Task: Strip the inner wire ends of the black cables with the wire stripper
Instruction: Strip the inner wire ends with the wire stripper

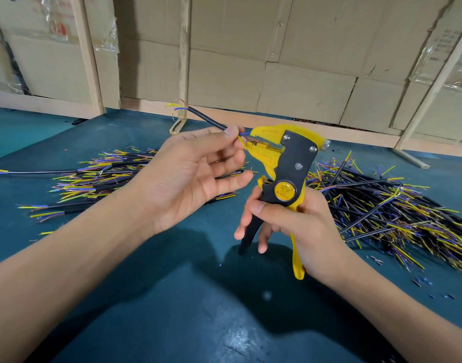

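Note:
My left hand (195, 169) pinches a short black cable (206, 117) between thumb and forefinger, its other fingers spread. The cable's far end points up and left with yellow, blue and brown inner wires fanned out. Its near inner wires reach into the jaws of the yellow and black wire stripper (284, 166). My right hand (295, 226) grips the stripper's handles from below, with the jaws pointing left toward the cable.
A heap of black cables (104, 176) lies on the dark teal table (172, 297) at left, and a larger heap (387, 205) at right. Small insulation bits (423, 284) dot the table at right. Cardboard boxes and wooden battens stand behind.

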Demonstrator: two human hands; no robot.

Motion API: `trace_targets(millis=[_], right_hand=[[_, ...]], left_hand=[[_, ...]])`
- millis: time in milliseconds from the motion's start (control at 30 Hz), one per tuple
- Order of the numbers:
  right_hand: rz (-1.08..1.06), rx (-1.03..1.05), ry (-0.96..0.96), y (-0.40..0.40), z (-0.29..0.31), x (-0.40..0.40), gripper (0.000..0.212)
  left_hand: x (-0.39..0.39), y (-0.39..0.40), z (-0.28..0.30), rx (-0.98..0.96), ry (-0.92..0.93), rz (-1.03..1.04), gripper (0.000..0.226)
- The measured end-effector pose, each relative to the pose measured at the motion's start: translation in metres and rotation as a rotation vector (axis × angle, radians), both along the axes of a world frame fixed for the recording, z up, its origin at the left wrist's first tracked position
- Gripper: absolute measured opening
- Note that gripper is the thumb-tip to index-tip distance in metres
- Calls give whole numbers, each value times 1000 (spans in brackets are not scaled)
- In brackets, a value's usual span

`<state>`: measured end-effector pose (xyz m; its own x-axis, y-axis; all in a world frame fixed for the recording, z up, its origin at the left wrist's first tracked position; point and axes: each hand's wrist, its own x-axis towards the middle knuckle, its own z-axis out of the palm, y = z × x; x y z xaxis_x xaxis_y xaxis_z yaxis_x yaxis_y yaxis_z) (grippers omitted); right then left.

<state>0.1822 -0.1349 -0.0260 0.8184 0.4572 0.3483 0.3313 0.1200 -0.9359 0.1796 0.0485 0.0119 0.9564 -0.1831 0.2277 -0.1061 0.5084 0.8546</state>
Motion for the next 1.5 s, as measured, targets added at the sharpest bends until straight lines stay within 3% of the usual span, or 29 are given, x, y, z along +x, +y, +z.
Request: trace_targets(millis=[433, 800, 1000, 1133, 1300, 1500], right_hand=[[20, 19, 33, -2, 0, 7, 13], [-18, 0, 75, -3, -1, 6, 13], [-45, 74, 231, 5, -8, 2, 15], [56, 265, 449, 5, -9, 14, 24], [-68, 308, 630, -2, -3, 26, 23], [-58, 225, 626, 3, -2, 25, 18]], left_hand=[[1, -1, -3, 24, 15, -2, 8], [-1, -3, 0, 41, 32, 28, 18], [3, -10, -8, 195, -94, 328, 27], [19, -6, -23, 196, -4, 655, 27], [18, 6, -35, 896, -230, 704, 17], [30, -41, 8, 1636, -764, 751, 30]])
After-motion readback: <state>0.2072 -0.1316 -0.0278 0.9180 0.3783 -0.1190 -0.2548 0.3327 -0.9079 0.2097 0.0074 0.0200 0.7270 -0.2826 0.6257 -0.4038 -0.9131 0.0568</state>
